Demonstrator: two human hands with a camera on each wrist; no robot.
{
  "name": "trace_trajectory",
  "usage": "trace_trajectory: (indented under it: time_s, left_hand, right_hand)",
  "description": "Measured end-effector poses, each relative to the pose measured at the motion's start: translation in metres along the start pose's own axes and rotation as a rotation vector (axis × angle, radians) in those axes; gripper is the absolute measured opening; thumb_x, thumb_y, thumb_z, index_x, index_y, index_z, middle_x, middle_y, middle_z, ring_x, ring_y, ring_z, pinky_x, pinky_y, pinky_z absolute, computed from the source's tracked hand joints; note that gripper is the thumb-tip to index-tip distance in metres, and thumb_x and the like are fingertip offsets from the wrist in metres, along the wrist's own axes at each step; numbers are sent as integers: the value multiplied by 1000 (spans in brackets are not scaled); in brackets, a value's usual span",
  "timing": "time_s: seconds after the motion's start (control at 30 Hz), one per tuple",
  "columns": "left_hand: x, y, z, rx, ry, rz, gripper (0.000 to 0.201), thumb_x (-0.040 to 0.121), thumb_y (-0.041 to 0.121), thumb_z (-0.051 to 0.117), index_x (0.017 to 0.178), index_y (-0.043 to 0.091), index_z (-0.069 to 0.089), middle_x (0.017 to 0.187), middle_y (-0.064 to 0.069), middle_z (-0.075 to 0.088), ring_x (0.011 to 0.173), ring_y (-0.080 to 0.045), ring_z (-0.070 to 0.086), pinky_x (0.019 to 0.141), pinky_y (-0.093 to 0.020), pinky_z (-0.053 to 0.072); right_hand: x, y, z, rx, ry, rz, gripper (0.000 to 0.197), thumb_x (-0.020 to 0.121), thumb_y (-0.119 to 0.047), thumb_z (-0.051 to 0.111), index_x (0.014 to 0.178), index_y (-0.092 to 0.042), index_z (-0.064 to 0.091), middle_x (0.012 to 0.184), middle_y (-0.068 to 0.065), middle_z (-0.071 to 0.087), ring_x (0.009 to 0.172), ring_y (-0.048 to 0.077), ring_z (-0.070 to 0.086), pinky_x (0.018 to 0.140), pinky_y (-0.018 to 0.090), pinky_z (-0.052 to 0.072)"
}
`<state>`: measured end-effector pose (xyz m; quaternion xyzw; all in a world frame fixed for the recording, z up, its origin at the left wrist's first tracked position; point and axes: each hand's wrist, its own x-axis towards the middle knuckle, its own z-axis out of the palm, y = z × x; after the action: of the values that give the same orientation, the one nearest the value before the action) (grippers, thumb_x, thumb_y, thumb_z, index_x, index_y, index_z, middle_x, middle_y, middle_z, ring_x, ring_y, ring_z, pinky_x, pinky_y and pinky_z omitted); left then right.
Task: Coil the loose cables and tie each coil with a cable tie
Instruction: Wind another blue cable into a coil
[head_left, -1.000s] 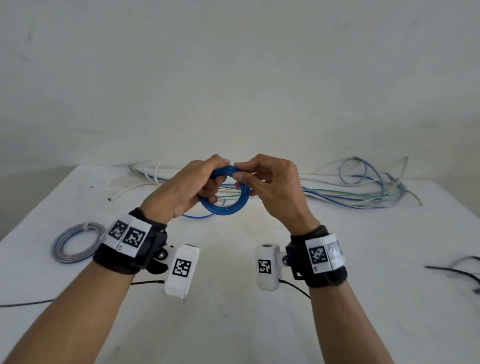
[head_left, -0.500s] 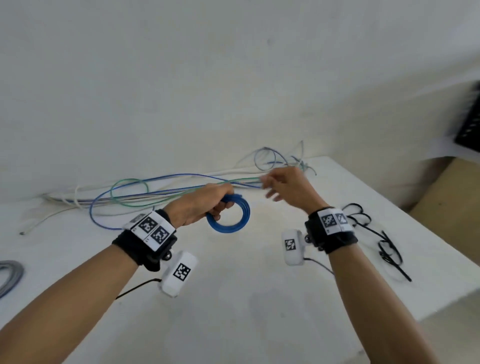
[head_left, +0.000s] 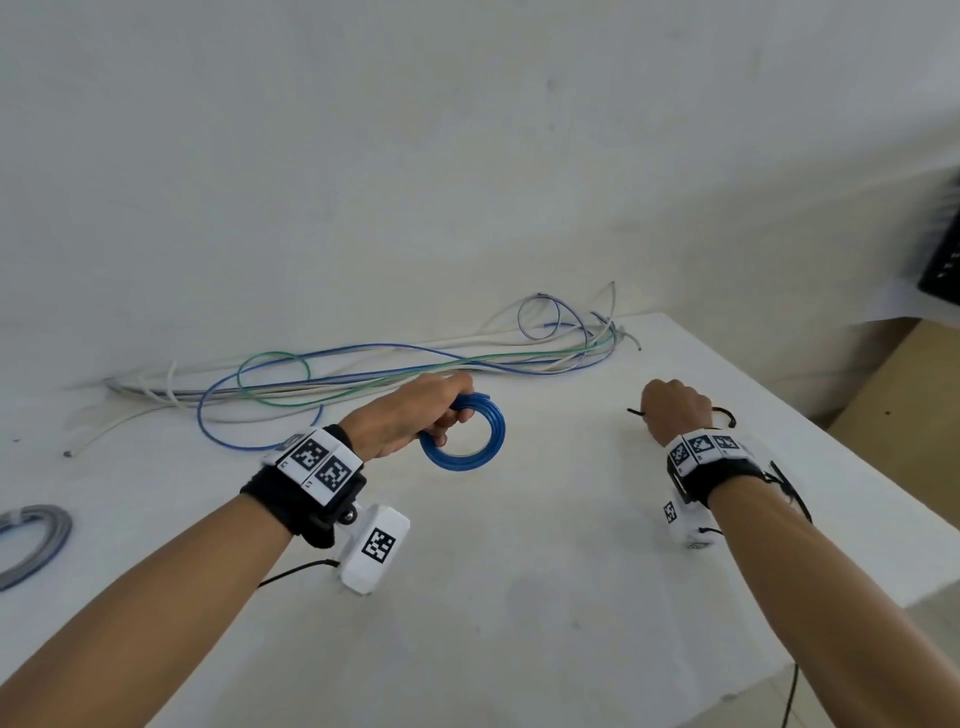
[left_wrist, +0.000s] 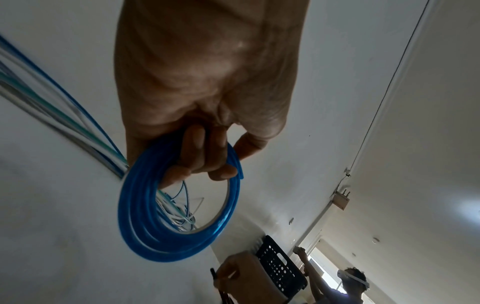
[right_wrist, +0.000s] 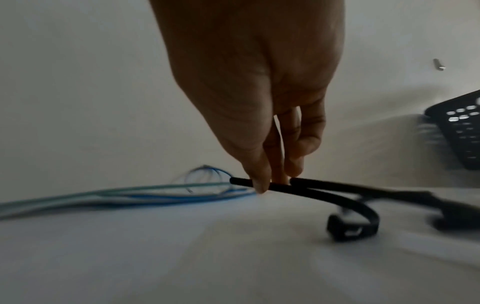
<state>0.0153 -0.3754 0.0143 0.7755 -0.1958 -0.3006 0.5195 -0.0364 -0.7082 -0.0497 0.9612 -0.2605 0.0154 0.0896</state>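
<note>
The left hand curls its grip round the top of the blue cable coil, held over the middle of the table. The coil looks light and springy, so it is best held where the turns bunch. Far right, the right hand pinches what seems a thin, flexible black cable tie near its tip.

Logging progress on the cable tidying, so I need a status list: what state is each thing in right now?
blue coil: wound, untied, held off the table.
left hand: fingers curled through the blue coil.
right hand: pinching a black cable tie.
black cable tie: unfastened, one end lifted.
loose cables: uncoiled along the wall.
grey coil: wound, lying on the table.
</note>
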Motion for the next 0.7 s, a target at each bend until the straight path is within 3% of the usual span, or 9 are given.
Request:
trace_trajectory:
  time_s: [0.2, 0.3, 0.4, 0.53, 0.63, 0.7]
  left_hand:
    - [-5, -5, -31, -3, 84, -11, 31, 97, 28, 40, 75, 10, 51, 69, -4, 29, 55, -16, 22, 68, -36, 37]
    - [-18, -9, -62, 28, 158, -13, 29, 96, 28, 40, 77, 9, 52, 66, -3, 30, 54, -16, 23, 65, -35, 36]
    - [-34, -19, -98, 23, 263, -26, 28, 95, 29, 44, 79, 9, 55, 74, -10, 38, 57, -17, 28, 65, -35, 38]
    - [-63, -43, -138, 75, 373, -66, 30, 95, 31, 44, 81, 9, 58, 82, -11, 43, 61, -18, 32, 63, -35, 40]
    - [-99, -65, -171, 106, 473, -121, 33, 94, 33, 43, 76, 10, 59, 79, -10, 45, 60, -18, 35, 64, -35, 41]
    - [-124, -79, -190, 103, 541, -156, 35, 96, 33, 43, 73, 11, 57, 69, -6, 43, 57, -18, 36, 66, -34, 40]
  right_hand:
    - [9, -76, -50, 308, 213, -180, 17, 96, -11, 54, 102, -15, 69, 102, 13, 71, 95, 37, 67, 76, 37, 49]
    - [8, -118, -74, 549, 223, -279, 15, 93, -14, 62, 102, -18, 73, 99, 7, 76, 95, 31, 68, 78, 35, 50]
    - [-8, -172, -92, 862, 224, -434, 10, 91, -15, 68, 100, -14, 73, 88, 3, 77, 80, 21, 71, 74, 31, 53]
    - [-47, -251, -117, 1335, 26, -579, 12, 96, -11, 67, 107, -9, 72, 76, 3, 72, 55, 10, 62, 58, 25, 53]
    - [-78, -302, -132, 1582, -173, -682, 16, 96, -9, 68, 110, -1, 71, 74, 8, 67, 56, 16, 62, 59, 25, 56]
    - [-96, -331, -137, 1668, -261, -739, 17, 95, -10, 70, 108, 1, 71, 74, 12, 66, 57, 18, 64, 60, 27, 57]
